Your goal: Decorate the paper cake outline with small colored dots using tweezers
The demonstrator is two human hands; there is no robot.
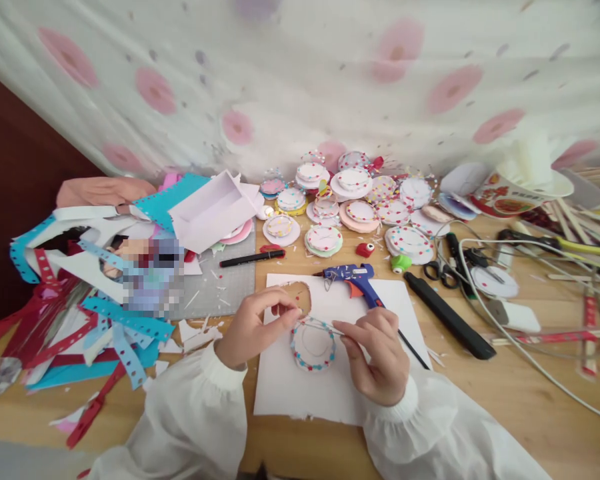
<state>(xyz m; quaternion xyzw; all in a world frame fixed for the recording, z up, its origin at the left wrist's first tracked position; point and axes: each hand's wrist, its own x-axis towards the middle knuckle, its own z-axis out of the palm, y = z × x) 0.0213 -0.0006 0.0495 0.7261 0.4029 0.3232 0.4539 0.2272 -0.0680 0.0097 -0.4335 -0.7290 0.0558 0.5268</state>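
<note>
Your left hand (253, 327) pinches dotted strip (314, 325) at rim of round disc (313, 345); right hand (377, 353) grips strip's other end. Disc lies on white sheet (300, 390), just below glue gun (355, 279). Step judged: edging disc. Next: press strip snug along rim.

A patch among the paper scraps (80, 293) was pixelated out, so nothing could be read there. The white disc's (313, 345) rim was partly covered by both hands, and the cables (555, 373) got cut off at the right edge.
</note>
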